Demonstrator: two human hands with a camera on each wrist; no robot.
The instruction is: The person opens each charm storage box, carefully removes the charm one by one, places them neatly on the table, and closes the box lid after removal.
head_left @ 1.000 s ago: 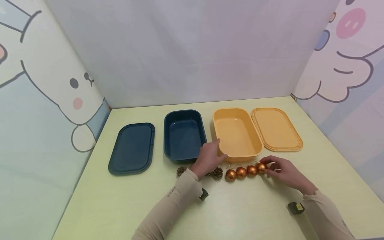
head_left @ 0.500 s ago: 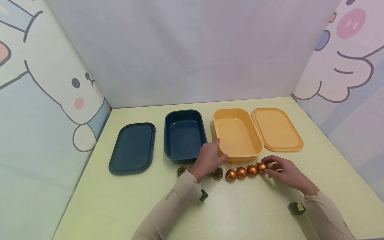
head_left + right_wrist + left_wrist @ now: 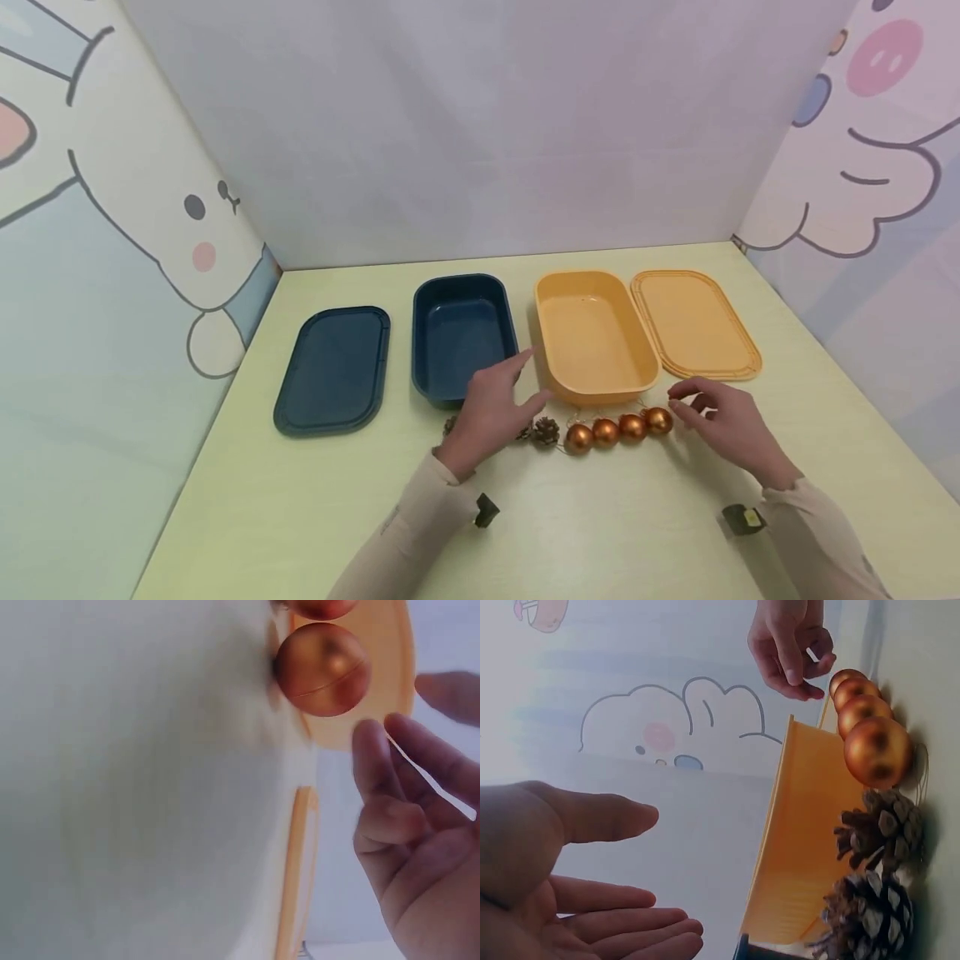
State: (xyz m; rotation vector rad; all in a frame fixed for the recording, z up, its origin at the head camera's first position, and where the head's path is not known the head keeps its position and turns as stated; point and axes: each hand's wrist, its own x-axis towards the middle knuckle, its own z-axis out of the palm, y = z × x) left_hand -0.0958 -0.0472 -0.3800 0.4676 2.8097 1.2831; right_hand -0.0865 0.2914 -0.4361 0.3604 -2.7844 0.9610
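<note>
Several copper-coloured baubles [image 3: 632,427] lie in a row on the table, in front of the yellow box [image 3: 597,346]. Brown pine cones [image 3: 882,829] continue that row to the left, partly hidden behind my left hand [image 3: 487,412] in the head view. This hand hovers with extended fingers and thumb spread apart, between the navy box [image 3: 463,346] and the yellow one, holding nothing. Beside the rightmost bauble [image 3: 324,670] is my right hand [image 3: 731,425], its fingers loosely bent and a gap between them and the bauble.
A navy lid [image 3: 333,371] lies flat left of the navy box. On the far right a yellow lid [image 3: 696,325] lies against the yellow box's side. Fabric walls with cartoon animals enclose the table [image 3: 600,525] at the back and sides.
My left hand has let go of the yellow box's near left corner and drawn back to the left. My right hand has come off the rightmost bauble, moving slightly right.
</note>
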